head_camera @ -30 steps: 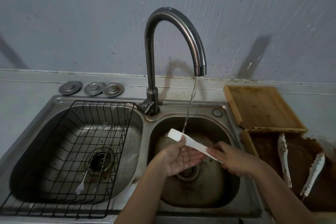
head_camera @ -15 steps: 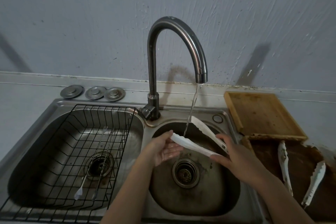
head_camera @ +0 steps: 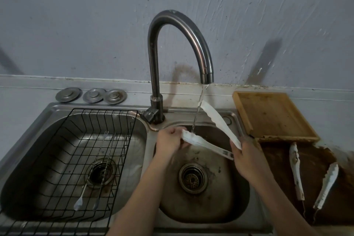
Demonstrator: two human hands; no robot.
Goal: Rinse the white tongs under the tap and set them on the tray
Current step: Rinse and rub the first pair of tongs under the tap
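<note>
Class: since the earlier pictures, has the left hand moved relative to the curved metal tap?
Yes: the left hand has moved left and back, towards the base of the curved metal tap.

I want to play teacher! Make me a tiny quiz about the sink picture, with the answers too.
1. True or false: water is running from the tap.
2. Which hand holds the hinge end of the white tongs? A) left hand B) right hand
3. Fill in: the black wire rack sits in the ____ basin.

Key
1. True; the stream falls into the right basin.
2. B; the right hand grips that end, while the left hand pinches one arm's tip.
3. Left basin.
</note>
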